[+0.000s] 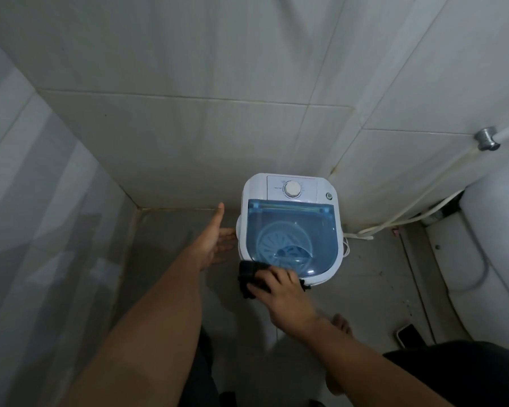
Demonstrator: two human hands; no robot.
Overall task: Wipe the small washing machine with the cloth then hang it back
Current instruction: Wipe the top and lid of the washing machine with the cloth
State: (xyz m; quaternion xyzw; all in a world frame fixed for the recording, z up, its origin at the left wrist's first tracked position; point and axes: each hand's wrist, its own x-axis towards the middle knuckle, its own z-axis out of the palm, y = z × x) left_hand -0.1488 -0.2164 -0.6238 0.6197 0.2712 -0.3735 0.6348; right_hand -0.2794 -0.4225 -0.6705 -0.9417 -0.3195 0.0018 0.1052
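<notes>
The small washing machine (290, 224) is white with a clear blue lid and a round dial at its far end. It stands on the floor against the tiled back wall. My right hand (285, 295) presses a dark cloth (252, 277) against the machine's near left corner. My left hand (218, 239) is open, palm toward the machine's left side, fingers apart and touching or nearly touching it.
Tiled walls close in at the back and left. A white toilet (488, 245) stands at the right, with a hose (409, 210) and a metal wall fitting (487, 138) behind it. A dark phone (409, 334) lies on the floor. My bare foot (341, 324) is near the machine.
</notes>
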